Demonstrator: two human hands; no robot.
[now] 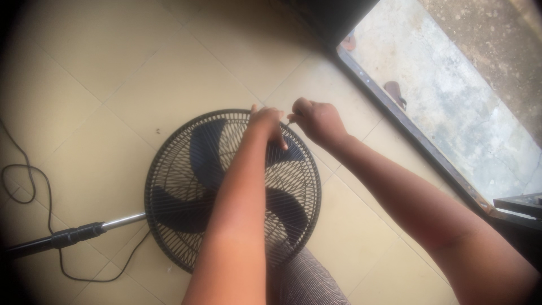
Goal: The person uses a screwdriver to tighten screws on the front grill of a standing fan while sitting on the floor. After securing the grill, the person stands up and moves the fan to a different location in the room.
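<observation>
A standing fan lies flat on the tiled floor, its round black grille [180, 186] facing up with dark blades showing beneath. My left hand [266, 123] rests on the far rim of the grille, fingers curled over the wires. My right hand [317, 120] is right beside it at the same rim, fingers pinched shut on something small that I cannot make out. The two hands almost touch.
The fan's metal pole [68, 234] runs off to the left, with a black power cord [34, 186] looping over the tiles. A dark door threshold [406, 130] crosses the right side, with rough concrete and sandals [395, 93] beyond. My checked trouser leg [307, 279] is below the grille.
</observation>
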